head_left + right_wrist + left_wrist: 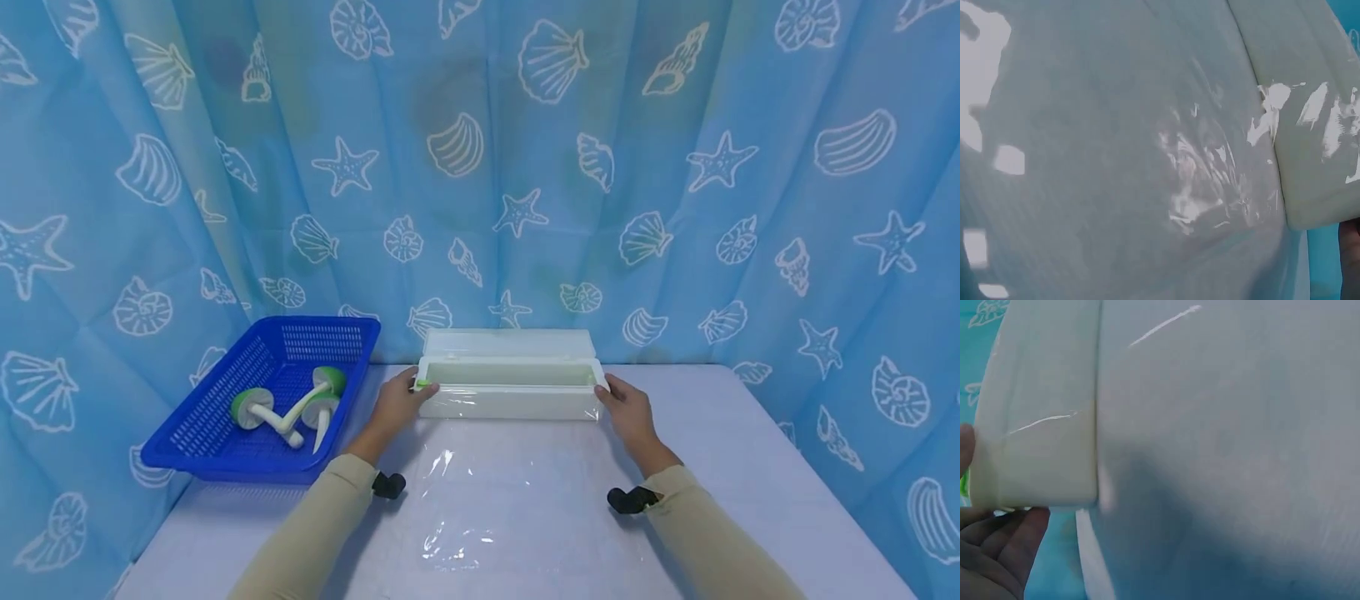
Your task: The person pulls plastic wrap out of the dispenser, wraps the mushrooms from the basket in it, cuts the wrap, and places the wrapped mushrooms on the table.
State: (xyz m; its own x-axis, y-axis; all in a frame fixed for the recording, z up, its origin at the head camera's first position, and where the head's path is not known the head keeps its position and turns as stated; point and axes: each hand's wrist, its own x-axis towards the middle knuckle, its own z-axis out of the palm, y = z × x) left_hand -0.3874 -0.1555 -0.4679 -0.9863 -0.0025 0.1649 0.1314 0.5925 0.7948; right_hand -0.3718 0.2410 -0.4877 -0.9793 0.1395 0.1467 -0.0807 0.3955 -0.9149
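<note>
A long white cling film dispenser box [510,405] stands at the table's far edge with its lid [510,343] raised at the back. Clear cling film [453,537] hangs over its front and lies spread toward me on the table, shiny and slightly creased. My left hand [393,408] grips the box's left end, thumb on the front rim beside a small green part [423,383]. At the right end, my right hand [632,419] holds the box with its thumb on the front corner. In the right wrist view only a bit of that hand shows beneath the box [1319,181].
A blue plastic basket [168,442] sits on the left of the table, holding several green-and-white mushroom-shaped things [255,408]. A white cloth covers the table [720,467]. Behind it hangs a blue curtain [480,208] with seashell prints.
</note>
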